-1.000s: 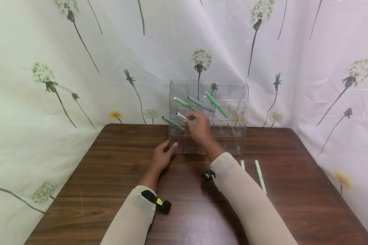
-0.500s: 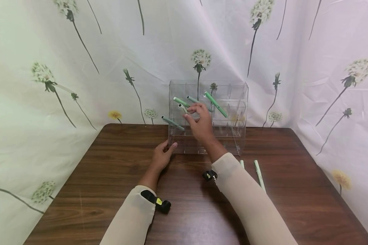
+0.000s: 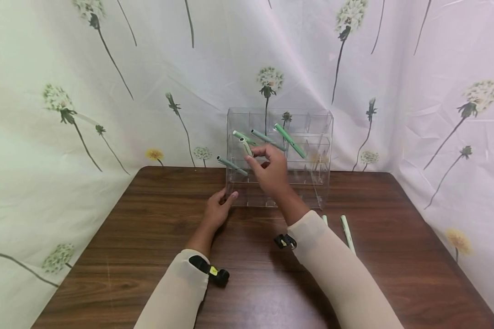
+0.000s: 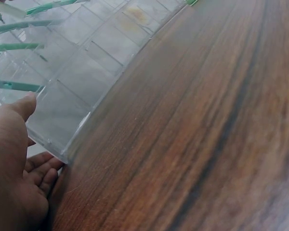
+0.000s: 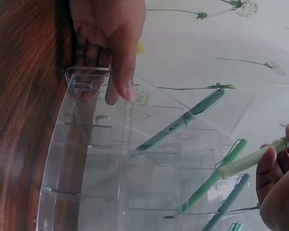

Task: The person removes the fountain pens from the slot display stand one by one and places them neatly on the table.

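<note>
Clear acrylic compartment organizer (image 3: 313, 137) stands upright at the back of the dark brown wooden table (image 3: 127, 256), holding four green pens slanting from its left cells. Left hand (image 3: 217, 211) steadies the organizer's lower left corner, thumb pressed to its side wall. Right hand (image 3: 271, 171) pinches a pale green pen with a white clip (image 3: 245, 146) before the organizer's upper left cells. Two pale green pens (image 3: 347, 234) lie on the table right of the organizer. No writing is legible.

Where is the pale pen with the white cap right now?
In the head view, the right hand pinches the pale pen before the clear organizer, upper left, beside green pens.
</note>
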Demonstrator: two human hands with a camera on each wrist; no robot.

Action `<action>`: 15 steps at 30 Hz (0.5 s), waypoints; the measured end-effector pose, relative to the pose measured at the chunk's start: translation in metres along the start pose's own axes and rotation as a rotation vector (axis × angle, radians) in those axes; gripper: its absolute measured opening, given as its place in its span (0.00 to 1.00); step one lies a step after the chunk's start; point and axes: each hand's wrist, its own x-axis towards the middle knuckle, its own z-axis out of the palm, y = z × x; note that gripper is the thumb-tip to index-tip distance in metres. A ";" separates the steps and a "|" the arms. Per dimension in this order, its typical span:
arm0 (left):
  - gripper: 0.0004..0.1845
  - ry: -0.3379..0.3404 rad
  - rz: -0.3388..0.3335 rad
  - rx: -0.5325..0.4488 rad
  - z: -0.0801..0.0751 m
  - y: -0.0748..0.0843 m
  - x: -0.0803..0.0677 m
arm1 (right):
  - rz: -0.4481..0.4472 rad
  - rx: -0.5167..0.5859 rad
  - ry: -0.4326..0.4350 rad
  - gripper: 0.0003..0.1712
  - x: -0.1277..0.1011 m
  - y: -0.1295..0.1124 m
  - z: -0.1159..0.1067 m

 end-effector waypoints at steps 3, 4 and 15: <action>0.31 0.001 0.003 0.002 0.000 0.000 0.000 | -0.001 0.005 -0.028 0.11 -0.005 -0.005 -0.003; 0.31 0.001 0.004 0.004 0.000 0.000 0.000 | 0.002 0.012 -0.039 0.12 -0.006 -0.006 -0.003; 0.33 -0.017 -0.008 0.002 -0.001 0.000 -0.001 | 0.143 0.095 -0.171 0.51 -0.028 -0.012 -0.015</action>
